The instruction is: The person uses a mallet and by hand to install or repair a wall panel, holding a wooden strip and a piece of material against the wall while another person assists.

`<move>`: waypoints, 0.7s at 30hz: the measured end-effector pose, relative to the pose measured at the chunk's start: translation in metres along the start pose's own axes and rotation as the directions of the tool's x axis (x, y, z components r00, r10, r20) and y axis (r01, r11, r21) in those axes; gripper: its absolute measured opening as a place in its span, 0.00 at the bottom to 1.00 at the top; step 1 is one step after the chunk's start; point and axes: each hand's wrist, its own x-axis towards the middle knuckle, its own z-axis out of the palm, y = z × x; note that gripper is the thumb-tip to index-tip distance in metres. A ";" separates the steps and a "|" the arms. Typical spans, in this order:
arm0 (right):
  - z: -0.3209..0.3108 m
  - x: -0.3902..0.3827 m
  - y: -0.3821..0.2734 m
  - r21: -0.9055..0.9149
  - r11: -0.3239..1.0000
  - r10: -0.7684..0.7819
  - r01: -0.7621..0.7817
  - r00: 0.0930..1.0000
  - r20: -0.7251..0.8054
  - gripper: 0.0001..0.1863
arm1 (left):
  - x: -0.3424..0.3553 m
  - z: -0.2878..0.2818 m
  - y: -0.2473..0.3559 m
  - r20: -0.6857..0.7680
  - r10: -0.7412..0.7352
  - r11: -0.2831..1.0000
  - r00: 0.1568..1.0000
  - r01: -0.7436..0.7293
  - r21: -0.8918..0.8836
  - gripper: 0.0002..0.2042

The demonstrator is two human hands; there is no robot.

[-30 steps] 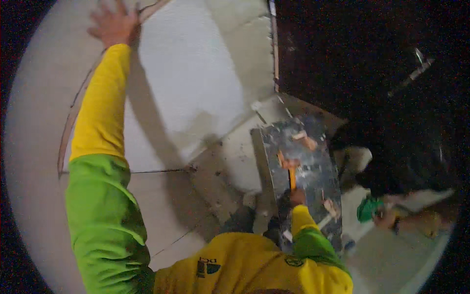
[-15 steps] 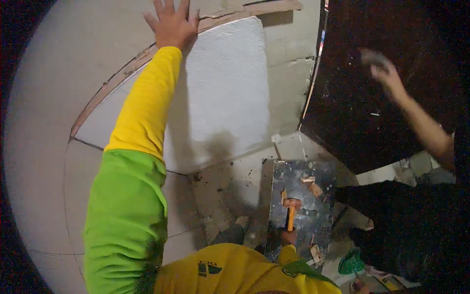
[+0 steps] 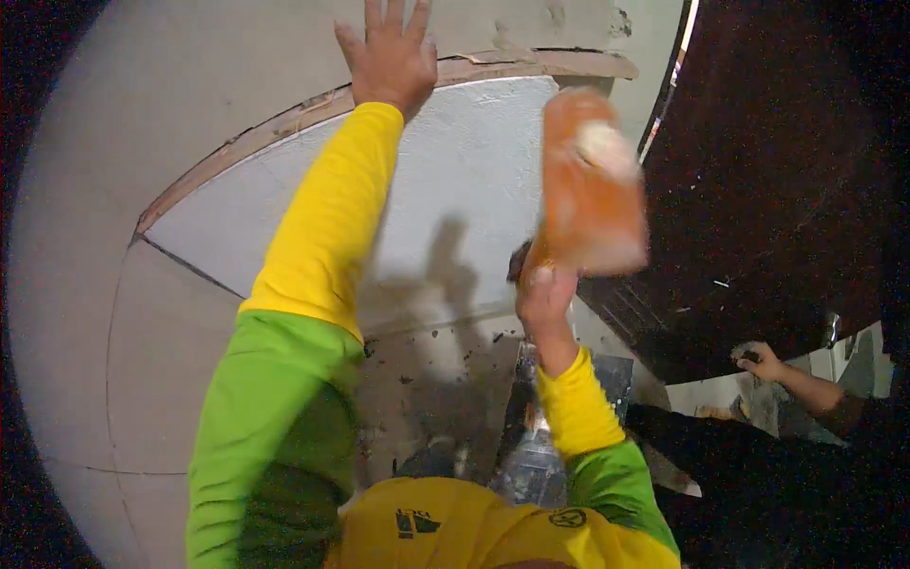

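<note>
My left hand (image 3: 396, 64) lies with fingers spread across the wooden strip (image 3: 303, 112) and the wall above it. The strip follows the curved upper edge of a white rough-surfaced panel (image 3: 474, 142). My right hand (image 3: 548, 302) is closed round the handle of a mallet (image 3: 597, 209), raised high in front of the panel's right part. The mallet's thick orange-brown head has a pale end and is blurred by motion. Its handle is mostly hidden.
A dark metal-like platform (image 3: 540, 465) stands low beneath my right arm. At the right, a large dark brown board (image 3: 758, 209) leans at an angle. Another person's hand (image 3: 758, 362) is near its lower edge, holding something small. Debris (image 3: 408, 379) lies below the panel.
My right hand has lifted the mallet from low over the platform to high before the panel. My left hand stays on the strip. The other person's hand has dropped from the dark board.
</note>
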 end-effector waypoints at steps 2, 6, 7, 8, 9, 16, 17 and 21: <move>0.020 0.040 0.028 -0.088 0.996 -0.028 0.033 0.998 0.059 0.20 | -0.003 0.001 -0.002 -0.044 0.010 1.000 0.999 -0.011 -0.012 0.29; 0.004 0.082 0.075 -0.519 0.844 0.295 -0.135 0.925 0.241 0.22 | 0.003 0.006 0.003 -0.075 0.023 1.000 0.997 -0.025 -0.017 0.29; 0.002 0.088 0.082 -0.561 0.818 0.327 -0.130 0.907 0.267 0.21 | 0.008 0.007 0.001 -0.080 0.020 1.000 0.997 -0.021 -0.015 0.29; -0.012 0.083 0.101 -0.470 0.827 0.412 -0.309 0.902 0.132 0.26 | 0.010 0.011 0.012 -0.086 0.033 0.999 0.996 -0.035 -0.023 0.29; 0.003 0.077 0.081 -0.459 0.833 0.420 -0.309 0.893 0.162 0.26 | 0.006 0.008 0.000 -0.085 0.038 0.999 0.996 -0.037 0.012 0.29; 0.017 0.088 0.072 -0.572 0.815 0.261 -0.089 0.939 0.226 0.30 | 0.000 0.012 0.004 -0.052 0.027 0.997 0.998 -0.030 -0.076 0.30; 0.015 0.099 0.075 -0.576 0.812 0.255 -0.088 0.943 0.216 0.30 | 0.003 0.013 0.004 -0.082 0.020 0.999 0.996 -0.024 -0.045 0.30; 0.015 0.100 0.057 -0.541 0.806 0.363 -0.242 0.923 0.128 0.31 | 0.000 0.013 -0.010 -0.067 0.029 0.999 0.997 -0.026 0.038 0.30</move>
